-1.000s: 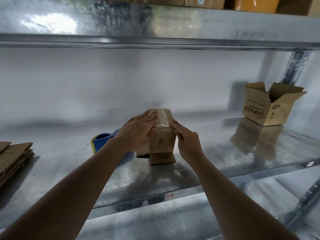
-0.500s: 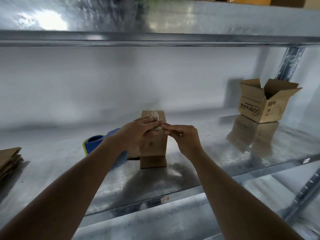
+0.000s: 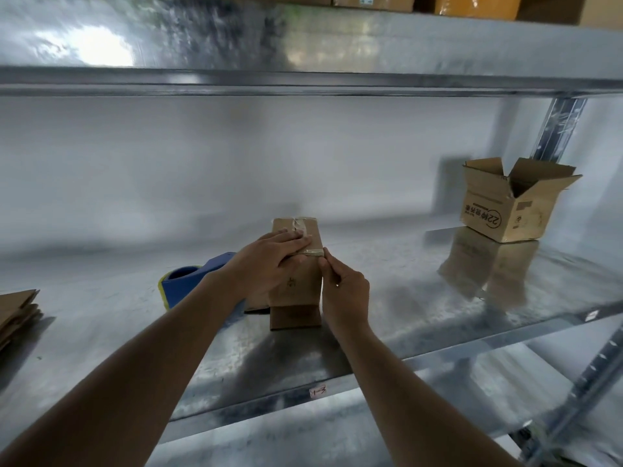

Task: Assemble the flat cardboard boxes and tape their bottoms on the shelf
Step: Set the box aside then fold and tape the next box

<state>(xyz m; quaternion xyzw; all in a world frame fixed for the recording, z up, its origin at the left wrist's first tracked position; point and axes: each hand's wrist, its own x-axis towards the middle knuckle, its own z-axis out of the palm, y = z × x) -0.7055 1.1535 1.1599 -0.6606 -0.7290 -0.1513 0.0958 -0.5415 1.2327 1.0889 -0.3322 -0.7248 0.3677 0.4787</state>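
Note:
A small cardboard box [image 3: 298, 281] stands bottom-up on the metal shelf [image 3: 387, 291], its lower flaps spread on the surface. Clear tape [image 3: 303, 227] runs along its top seam and over the near edge. My left hand [image 3: 269, 261] lies flat on the box's top and near face, fingers pressed on the tape. My right hand [image 3: 344, 291] is against the box's right side, thumb and forefinger pinched at the tape end on the upper corner. A blue and yellow tape dispenser [image 3: 188, 281] lies just left of the box, partly behind my left forearm.
An assembled box [image 3: 505, 210] with its top flaps open stands at the back right by the shelf upright [image 3: 556, 129]. A stack of flat cardboard [image 3: 17, 315] lies at the left edge. An upper shelf [image 3: 303, 79] with more boxes hangs overhead.
My left hand has flattened over the taped top. My right hand slid from the top down to the box's right upper corner, pressing the tape end there. The view shifted slightly.

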